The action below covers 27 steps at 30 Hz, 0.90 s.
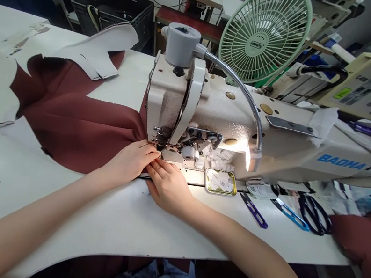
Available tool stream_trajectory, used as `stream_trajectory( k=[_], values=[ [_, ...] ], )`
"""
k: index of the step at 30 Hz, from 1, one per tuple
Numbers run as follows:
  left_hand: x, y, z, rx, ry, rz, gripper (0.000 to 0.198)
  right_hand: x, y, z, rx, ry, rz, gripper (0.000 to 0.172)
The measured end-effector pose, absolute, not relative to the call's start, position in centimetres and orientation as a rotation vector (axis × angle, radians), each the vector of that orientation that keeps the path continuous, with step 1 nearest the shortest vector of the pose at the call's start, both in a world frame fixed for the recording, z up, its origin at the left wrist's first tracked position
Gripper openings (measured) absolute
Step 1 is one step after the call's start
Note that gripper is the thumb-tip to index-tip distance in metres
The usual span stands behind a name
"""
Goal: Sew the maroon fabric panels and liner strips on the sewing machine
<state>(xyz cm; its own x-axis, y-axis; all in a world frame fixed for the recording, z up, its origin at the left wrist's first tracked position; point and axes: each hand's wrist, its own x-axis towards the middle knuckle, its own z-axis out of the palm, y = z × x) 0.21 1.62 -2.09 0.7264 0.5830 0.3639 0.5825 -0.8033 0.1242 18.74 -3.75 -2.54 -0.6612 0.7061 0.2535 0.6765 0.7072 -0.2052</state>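
Observation:
A large piece of maroon fabric (pixel 76 124) lies folded and rumpled on the white table, its right end running under the head of a sewing machine (pixel 214 101). My left hand (pixel 128 162) is at that end, its fingers closed on the fabric's edge close to the needle area. Just in front of it, my right hand (pixel 172 186) lies palm down with fingers stretched out, their tips meeting my left fingertips beside the presser foot. The needle and the seam edge are hidden behind my fingers and the machine head.
White pattern pieces (pixel 95 49) lie over the fabric's far side. Right of my hands sit a small tin (pixel 220 181) of white labels, purple thread snips (pixel 254 210), blue snips (pixel 291 216) and black-handled scissors (pixel 315 214). A green fan (pixel 265 33) stands behind the machine; a lit lamp (pixel 253 158) hangs near it.

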Motion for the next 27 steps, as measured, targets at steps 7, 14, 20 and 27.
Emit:
stream_trajectory(
  k=[7, 14, 20, 27],
  values=[
    [0.1, 3.0, -2.7, 2.836, 1.001, 0.638, 0.012, 18.8, -3.1, -2.8, -1.172, -2.598, 0.143, 0.051],
    [0.0, 3.6, -3.1, 2.754, 1.076, 0.718, 0.008, 18.7, -3.0, -2.0, -1.271, -2.625, 0.238, 0.058],
    [0.2, 3.8, -3.0, 2.747, 1.066, 0.747, 0.008, 18.7, -2.9, -2.2, -1.234, -2.610, 0.191, 0.056],
    [0.0, 3.8, -2.5, 2.766, 1.026, 0.746, 0.009, 18.7, -3.2, -2.3, -1.183, -2.603, 0.110, 0.052]
  ],
)
